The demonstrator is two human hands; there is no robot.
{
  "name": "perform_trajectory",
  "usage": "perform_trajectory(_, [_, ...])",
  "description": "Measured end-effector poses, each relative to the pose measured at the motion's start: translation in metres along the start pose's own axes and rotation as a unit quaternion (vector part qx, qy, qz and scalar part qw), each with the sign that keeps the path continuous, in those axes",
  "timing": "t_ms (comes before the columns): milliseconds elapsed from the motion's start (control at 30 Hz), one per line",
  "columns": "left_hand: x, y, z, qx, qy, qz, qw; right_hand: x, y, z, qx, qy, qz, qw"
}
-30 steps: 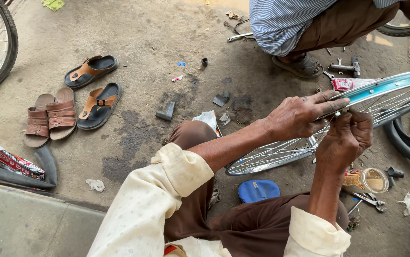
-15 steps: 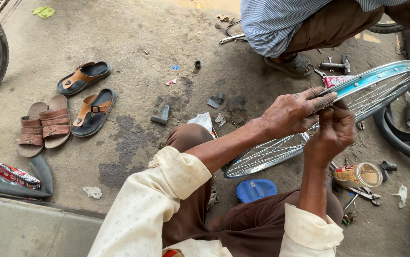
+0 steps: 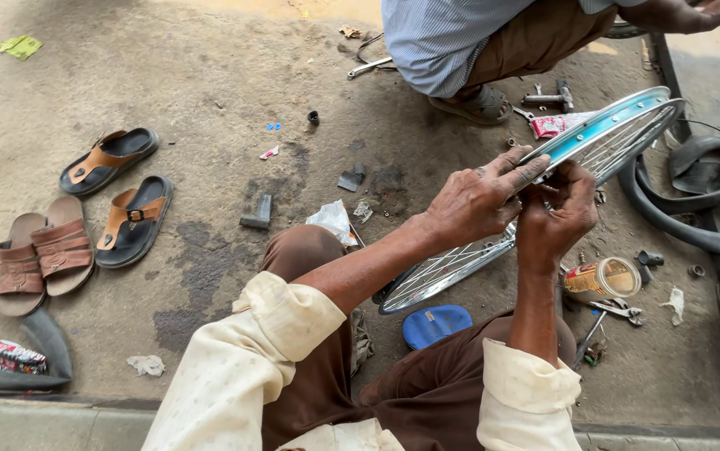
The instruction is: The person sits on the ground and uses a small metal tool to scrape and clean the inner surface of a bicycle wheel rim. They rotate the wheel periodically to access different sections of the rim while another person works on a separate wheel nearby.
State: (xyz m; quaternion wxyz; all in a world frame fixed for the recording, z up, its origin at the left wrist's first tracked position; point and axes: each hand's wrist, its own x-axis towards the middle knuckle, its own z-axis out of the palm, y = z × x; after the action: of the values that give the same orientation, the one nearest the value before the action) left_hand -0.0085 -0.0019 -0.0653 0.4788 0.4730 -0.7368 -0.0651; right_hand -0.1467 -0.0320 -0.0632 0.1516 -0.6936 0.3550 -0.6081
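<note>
A spoked bicycle wheel rim (image 3: 619,117) with a blue inner band lies tilted across my lap, running from my knee up to the right. My left hand (image 3: 481,198) grips the rim's near edge, fingers stretched over it. My right hand (image 3: 556,219) is closed around the rim and spokes just below, touching the left hand. What the right fingers pinch is hidden. My brown trousers and cream sleeves fill the lower middle.
Another person (image 3: 493,42) squats at top centre. Black tyres (image 3: 694,225) lie at right. A small open tin (image 3: 602,278), a wrench (image 3: 619,311) and a blue lid (image 3: 437,323) sit by my knee. Two pairs of sandals (image 3: 84,213) lie at left.
Both hands have stayed on the rim, working at the same spot. The view has shifted slightly, so the sandals and rim sit a little lower and further left.
</note>
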Motion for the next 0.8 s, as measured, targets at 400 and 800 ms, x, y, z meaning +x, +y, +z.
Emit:
perform_trajectory(400, [-0.019,0.021,0.010,0.012,-0.021,0.044,0.999,0.013,0.022,-0.018,0.050,0.001,0.034,0.998])
perform_trajectory(800, [-0.019,-0.005,-0.019,0.021,-0.067,0.051,0.996,0.007,0.037,-0.011,0.101,-0.060,0.081,0.990])
